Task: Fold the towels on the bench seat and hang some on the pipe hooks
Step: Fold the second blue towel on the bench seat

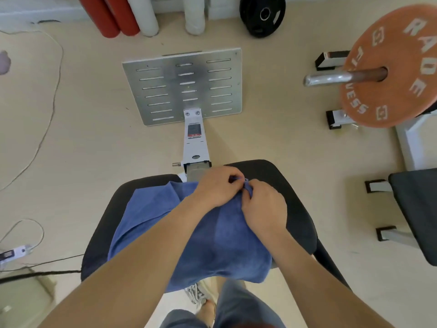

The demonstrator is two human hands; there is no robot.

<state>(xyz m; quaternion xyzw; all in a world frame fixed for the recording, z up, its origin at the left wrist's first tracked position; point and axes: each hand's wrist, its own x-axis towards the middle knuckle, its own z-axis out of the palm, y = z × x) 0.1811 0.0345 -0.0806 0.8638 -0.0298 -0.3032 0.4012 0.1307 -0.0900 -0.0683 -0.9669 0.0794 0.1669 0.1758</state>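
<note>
Head view: left hand (216, 188) and right hand (264, 207), nearly touching, both pinch the blue towel (212, 245) at the far edge of the bench seat (298, 209); the cloth trails toward the near edge

Towel (189, 237) on bench seat (298, 209)

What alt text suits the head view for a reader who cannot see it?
The left hand and right hand pinch the far edge of a blue towel spread on a black bench seat. An orange weight plate is at the right.
</note>
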